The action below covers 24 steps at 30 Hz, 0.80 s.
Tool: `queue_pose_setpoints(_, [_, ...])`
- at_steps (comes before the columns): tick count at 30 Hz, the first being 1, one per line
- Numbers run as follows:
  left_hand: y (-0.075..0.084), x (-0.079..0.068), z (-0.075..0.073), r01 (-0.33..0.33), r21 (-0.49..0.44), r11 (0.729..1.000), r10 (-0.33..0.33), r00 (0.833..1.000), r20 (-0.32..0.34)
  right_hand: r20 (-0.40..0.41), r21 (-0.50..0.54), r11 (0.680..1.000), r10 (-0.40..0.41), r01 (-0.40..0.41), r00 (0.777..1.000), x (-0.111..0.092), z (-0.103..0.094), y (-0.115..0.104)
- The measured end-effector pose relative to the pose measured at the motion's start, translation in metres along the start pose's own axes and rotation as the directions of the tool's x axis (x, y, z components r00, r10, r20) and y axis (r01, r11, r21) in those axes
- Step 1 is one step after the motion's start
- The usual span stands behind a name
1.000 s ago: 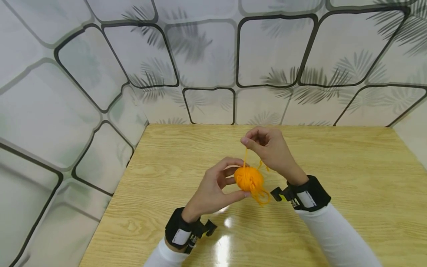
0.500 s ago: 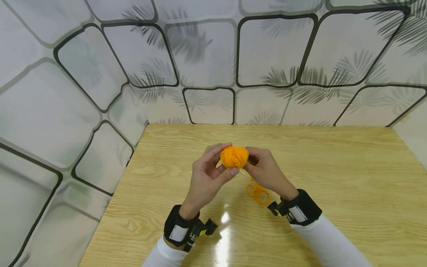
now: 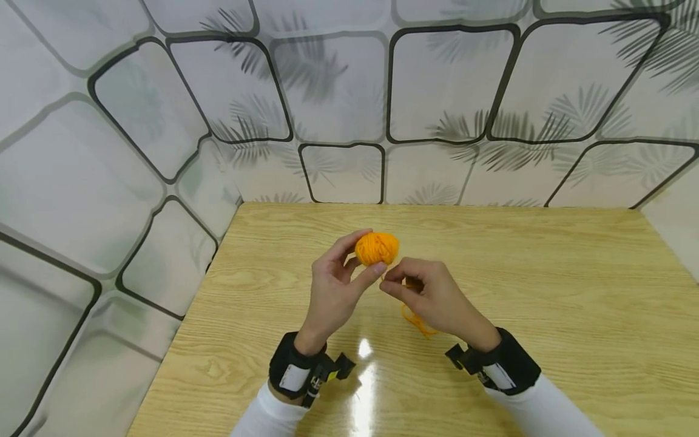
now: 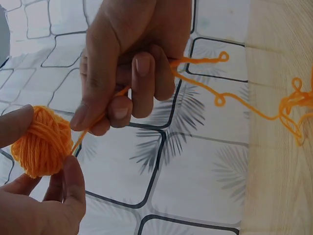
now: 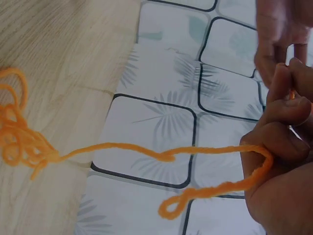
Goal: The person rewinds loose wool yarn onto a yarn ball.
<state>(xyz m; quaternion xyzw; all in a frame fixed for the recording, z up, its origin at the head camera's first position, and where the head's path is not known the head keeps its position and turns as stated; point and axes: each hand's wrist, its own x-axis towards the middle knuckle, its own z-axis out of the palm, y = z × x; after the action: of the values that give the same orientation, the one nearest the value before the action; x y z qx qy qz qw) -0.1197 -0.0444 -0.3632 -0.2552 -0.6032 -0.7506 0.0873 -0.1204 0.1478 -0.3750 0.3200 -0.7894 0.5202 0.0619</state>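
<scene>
An orange ball of yarn [image 3: 377,249] is held up over the table by my left hand [image 3: 338,288], between its thumb and fingers. Just right of and below the ball, my right hand [image 3: 431,294] pinches the strand running from it. In the left wrist view the short taut strand [image 4: 79,141] spans from the ball [image 4: 43,142] to the right fingertips. The yarn passes through the right hand, and a twisted loop [image 5: 173,205] sticks out of it. From there a loose length [image 5: 122,146] leads down to a tangled heap of yarn [image 5: 19,132] on the table.
The light wooden table [image 3: 262,303] reaches back to a wall [image 3: 338,91] patterned with dark outlines and leaf prints. Another patterned wall [image 3: 71,182] stands along the left. Each wrist wears a black strap [image 3: 510,364] with a small camera.
The ball has moved left and away from me with my left hand. My right hand first held the strand above the ball, then came beside it, and now pinches the strand below it.
</scene>
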Motion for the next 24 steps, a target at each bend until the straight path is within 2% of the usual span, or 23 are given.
queue_pose_setpoints(5, [-0.004, -0.001, 0.001, 0.011, 0.077, 0.997, -0.01, 1.0, -0.011, 0.037, -0.003, 1.0, 0.008, -0.007, 0.999, -0.004, -0.005, -0.014])
queue_pose_setpoints(12, [-0.008, -0.001, 0.002, 0.003, 0.153, 0.988, -0.005, 1.0, 0.017, 0.023, 0.004, 1.0, 0.002, -0.002, 1.0, -0.007, -0.016, -0.024])
queue_pose_setpoints(19, [-0.01, -0.003, 0.002, 0.061, 0.216, 0.974, -0.075, 0.996, 0.057, 0.013, -0.031, 0.999, 0.024, -0.023, 1.0, -0.007, -0.024, -0.03])
queue_pose_setpoints(24, [-0.011, -0.004, 0.002, 0.116, 0.252, 0.961, -0.144, 0.985, 0.094, 0.002, 0.001, 0.995, 0.095, -0.095, 0.995, -0.005, -0.029, -0.035])
